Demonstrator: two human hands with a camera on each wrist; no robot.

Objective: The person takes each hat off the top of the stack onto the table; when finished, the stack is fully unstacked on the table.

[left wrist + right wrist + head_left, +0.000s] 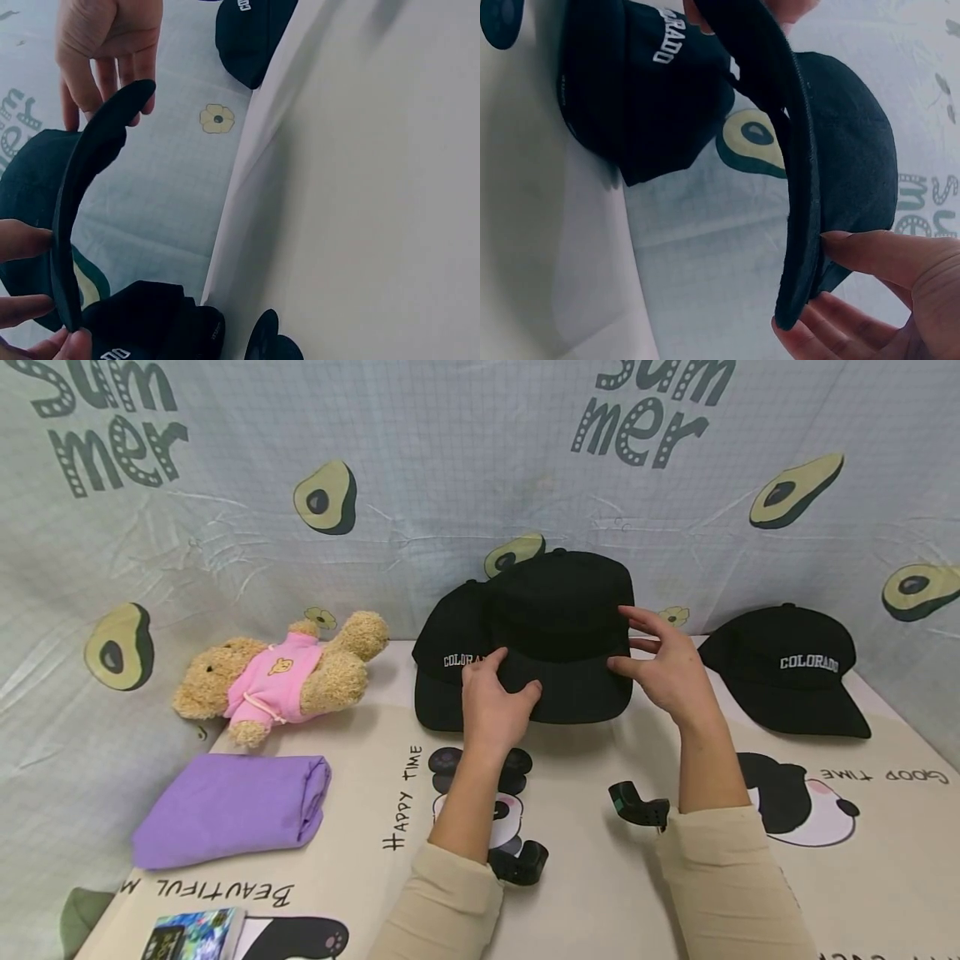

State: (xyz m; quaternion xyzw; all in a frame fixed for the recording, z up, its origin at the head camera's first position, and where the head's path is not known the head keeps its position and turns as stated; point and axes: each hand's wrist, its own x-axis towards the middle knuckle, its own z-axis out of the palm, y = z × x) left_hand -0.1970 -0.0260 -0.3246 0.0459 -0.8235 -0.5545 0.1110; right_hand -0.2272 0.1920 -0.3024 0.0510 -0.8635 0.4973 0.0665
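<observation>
My two hands hold a black cap (562,597) up in front of the backdrop, brim toward me. My left hand (497,710) pinches the brim's left side between thumb and fingers. On the opposite side, my right hand (663,667) grips the brim, its thumb (877,255) against the crown side and fingertips at the brim's edge. Behind and left of the held cap, partly hidden by it, sits a second black cap (448,639) with white lettering. A third black cap (787,664), lettered COLORADO, lies farther right.
A teddy bear (281,681) in a pink top lies at the back left. Nearer are a folded purple cloth (232,810) and a colourful box-like item (197,935). The patterned backdrop (450,460) rises behind the printed table cover (585,893).
</observation>
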